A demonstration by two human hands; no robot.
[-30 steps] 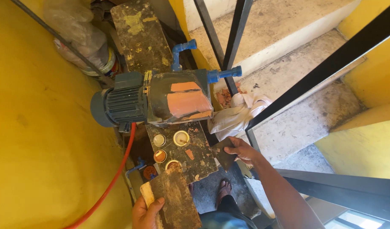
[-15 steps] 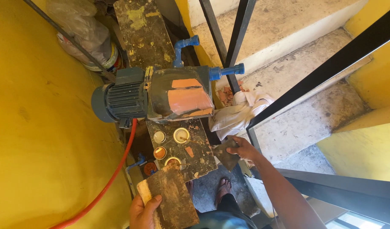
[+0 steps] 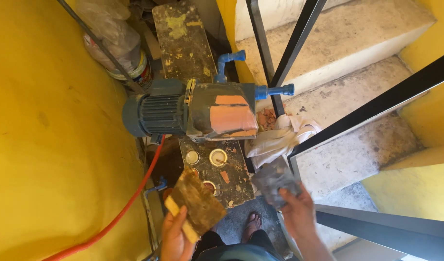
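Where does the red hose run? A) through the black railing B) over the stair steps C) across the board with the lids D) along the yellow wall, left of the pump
D: the red hose curves along the yellow wall up to the pump, left of the board.

My left hand (image 3: 176,237) is cut by the bottom edge, wrist out of frame; the paint-crusted board (image 3: 197,202) it grips covers most of its fingers and part of the small lids (image 3: 210,162) on the plank beyond. My right hand (image 3: 297,212) and the grey scraper (image 3: 274,179) are motion-blurred, so I can't tell the grip or where the blade's edges run. My foot (image 3: 253,223) is half hidden. The plastic-wrapped bucket (image 3: 118,41) is cropped at the top edge. The orange hose (image 3: 127,203) runs off the bottom.
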